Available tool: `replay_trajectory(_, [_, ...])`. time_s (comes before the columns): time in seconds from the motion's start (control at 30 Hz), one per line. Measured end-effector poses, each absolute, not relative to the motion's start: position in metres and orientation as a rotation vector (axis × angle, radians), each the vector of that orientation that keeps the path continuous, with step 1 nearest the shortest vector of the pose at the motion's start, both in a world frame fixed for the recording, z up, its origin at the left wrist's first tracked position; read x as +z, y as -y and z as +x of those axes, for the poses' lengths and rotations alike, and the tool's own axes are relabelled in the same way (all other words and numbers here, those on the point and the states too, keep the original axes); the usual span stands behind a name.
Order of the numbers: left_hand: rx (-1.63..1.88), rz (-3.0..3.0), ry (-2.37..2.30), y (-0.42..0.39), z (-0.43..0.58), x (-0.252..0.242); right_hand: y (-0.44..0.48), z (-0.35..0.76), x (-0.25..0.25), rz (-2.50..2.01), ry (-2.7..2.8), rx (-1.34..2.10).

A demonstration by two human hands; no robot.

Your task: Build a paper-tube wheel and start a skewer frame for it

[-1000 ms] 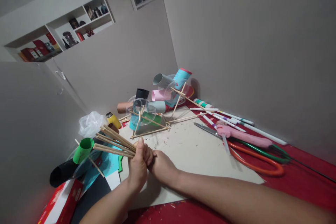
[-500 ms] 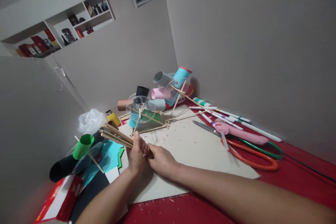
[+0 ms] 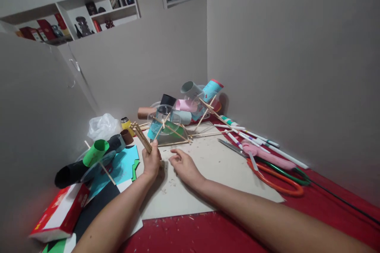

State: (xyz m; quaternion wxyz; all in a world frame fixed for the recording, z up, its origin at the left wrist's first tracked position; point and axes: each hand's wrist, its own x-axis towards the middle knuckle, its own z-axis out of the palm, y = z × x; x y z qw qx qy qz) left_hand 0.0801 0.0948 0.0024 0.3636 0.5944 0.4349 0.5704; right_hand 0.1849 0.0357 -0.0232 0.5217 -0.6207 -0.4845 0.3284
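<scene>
While my left hand [image 3: 151,163] is closed around a bundle of sticks [image 3: 141,137], my right hand [image 3: 186,168] is just beside it with thumb and fingers parted, and I can see nothing in that hand. What counts most is how the bundle lies: its long axis slants up out of my left fist towards the far left corner of the board [image 3: 237,184], and the butt ends appear low, on the side facing my right fingertips, with a small gap between. So the left hand has the sticks, and the right is nearest their lower ends; whether it rests on the board or hovers I cannot tell. Crumbs [image 3: 172,183] lie between my wrists, towards the board's near edge. Beyond my hands, along the far edge, stands a stick frame [image 3: 173,143] carrying a clear disc with paper tubes around it. At the board's right edge lie scissors [image 3: 233,148] and a pink glue gun [image 3: 268,155], with pens [image 3: 291,159] behind them on the red table [image 3: 184,235]. Off the left edge are blue paper [image 3: 126,162], a green tube [image 3: 95,153] and, at the table's near left corner, a red box [image 3: 56,217].
</scene>
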Motion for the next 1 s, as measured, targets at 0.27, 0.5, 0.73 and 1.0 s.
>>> replay_trajectory(0.27, [1.491, 1.681, -1.04, -0.101, 0.079, -0.008, -0.056, 0.222, -0.012, -1.605, 0.767, 0.847])
replay_trajectory(0.5, [1.493, 1.656, -0.962, -0.105, 0.079, -0.011, -0.08, 0.227, -0.007, -1.684, 0.853, 0.87])
replay_trajectory(0.73, [1.464, 1.682, -0.936, -0.106, 0.08, -0.011, -0.097, 0.226, -0.011, -1.752, 1.001, 0.752])
replay_trajectory(1.0, [1.425, 1.682, -0.955, -0.101, 0.082, -0.006, -0.077, 0.24, 0.01, -1.869, 1.14, 0.681])
